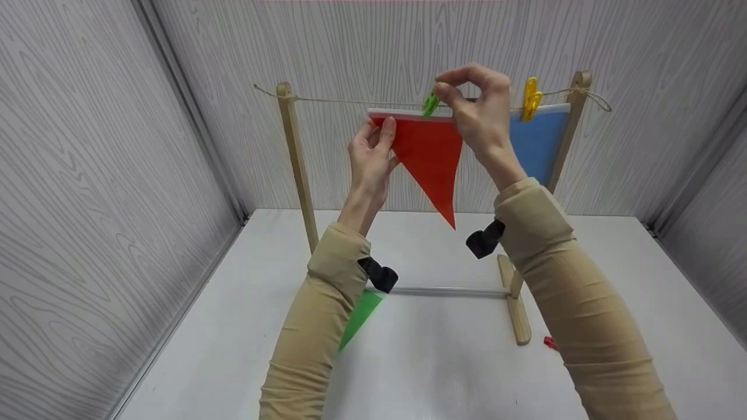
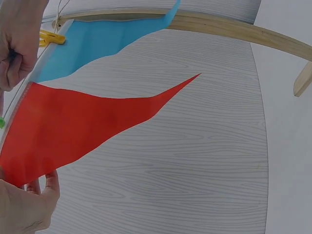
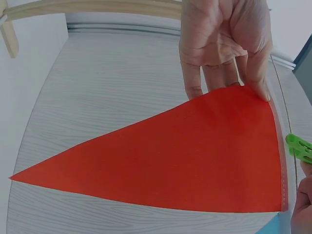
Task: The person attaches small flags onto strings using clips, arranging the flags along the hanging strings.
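My left hand (image 1: 372, 153) pinches the upper left corner of a red triangular pennant (image 1: 429, 154), thumb in front and fingers behind. The pennant's pale top edge lies along a thin string (image 1: 332, 101), and its tip hangs down. A green clothespin (image 1: 430, 104) is at the string, over the middle of that edge. Thumb and index finger of my right hand (image 1: 481, 108) pinch its upper end. The right wrist view shows the green clothespin (image 3: 300, 148) across the string, beside the pennant's white edge. To the right hangs a blue pennant (image 1: 537, 146) under a yellow clothespin (image 1: 530, 100).
Two wooden posts, left (image 1: 296, 157) and right (image 1: 575, 116), carry the string, with a rod (image 1: 449, 291) low between them. On the white table (image 1: 432, 361) lie a green pennant (image 1: 360, 318), partly behind my left sleeve, and a red clothespin (image 1: 550, 343) by my right sleeve.
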A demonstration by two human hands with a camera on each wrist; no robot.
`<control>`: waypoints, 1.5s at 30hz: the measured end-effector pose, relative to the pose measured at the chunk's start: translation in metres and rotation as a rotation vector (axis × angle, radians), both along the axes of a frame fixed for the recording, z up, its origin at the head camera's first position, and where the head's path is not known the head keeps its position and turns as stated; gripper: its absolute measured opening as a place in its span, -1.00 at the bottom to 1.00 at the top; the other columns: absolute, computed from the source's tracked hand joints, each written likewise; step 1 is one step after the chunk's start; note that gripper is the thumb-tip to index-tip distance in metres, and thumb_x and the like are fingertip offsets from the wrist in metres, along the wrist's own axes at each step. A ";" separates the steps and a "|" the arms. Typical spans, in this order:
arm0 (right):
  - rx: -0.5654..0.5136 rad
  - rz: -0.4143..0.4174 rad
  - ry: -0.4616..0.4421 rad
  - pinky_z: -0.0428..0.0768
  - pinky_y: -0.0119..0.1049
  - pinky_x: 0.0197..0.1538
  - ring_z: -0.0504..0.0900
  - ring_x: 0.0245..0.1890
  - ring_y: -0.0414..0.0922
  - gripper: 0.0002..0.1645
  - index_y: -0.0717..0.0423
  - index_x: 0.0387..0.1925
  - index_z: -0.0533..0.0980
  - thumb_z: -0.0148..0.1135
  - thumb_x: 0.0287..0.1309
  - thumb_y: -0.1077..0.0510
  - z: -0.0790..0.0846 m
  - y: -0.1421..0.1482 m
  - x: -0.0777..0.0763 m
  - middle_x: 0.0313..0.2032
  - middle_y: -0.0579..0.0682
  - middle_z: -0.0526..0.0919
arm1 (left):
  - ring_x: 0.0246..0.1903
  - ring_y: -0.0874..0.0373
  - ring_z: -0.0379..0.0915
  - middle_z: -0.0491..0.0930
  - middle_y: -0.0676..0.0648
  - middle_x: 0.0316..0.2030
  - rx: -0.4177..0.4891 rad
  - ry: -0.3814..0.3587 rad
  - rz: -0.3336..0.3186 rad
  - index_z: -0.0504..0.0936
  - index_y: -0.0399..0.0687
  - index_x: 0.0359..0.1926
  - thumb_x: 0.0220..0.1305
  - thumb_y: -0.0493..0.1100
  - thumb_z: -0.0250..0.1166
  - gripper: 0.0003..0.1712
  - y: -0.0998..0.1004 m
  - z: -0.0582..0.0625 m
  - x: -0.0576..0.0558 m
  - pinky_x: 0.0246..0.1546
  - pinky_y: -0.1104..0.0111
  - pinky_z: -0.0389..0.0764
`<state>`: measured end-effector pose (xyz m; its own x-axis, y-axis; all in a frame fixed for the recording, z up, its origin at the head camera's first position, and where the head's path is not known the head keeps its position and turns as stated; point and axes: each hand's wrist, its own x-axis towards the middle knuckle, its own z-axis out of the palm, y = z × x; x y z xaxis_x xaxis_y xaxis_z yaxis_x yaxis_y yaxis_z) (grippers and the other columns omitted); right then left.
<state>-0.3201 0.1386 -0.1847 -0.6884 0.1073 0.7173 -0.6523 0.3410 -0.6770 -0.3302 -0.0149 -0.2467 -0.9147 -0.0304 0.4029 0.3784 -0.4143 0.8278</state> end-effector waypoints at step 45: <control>0.180 0.117 -0.087 0.63 -0.57 -0.26 0.56 -0.47 -0.35 -0.53 0.19 0.19 0.59 0.34 0.29 0.12 -0.009 0.015 0.002 0.02 0.15 0.69 | -0.06 0.15 0.56 0.60 -0.08 -0.14 0.021 -0.034 0.049 0.56 -0.26 0.03 0.46 -0.18 0.20 -0.75 0.001 0.001 0.002 0.11 0.09 0.69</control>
<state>-0.3177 0.1534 -0.1939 -0.7489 -0.1014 0.6549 -0.6362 0.3867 -0.6676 -0.3287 -0.0140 -0.2459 -0.9250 -0.0831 0.3709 0.3706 -0.4132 0.8318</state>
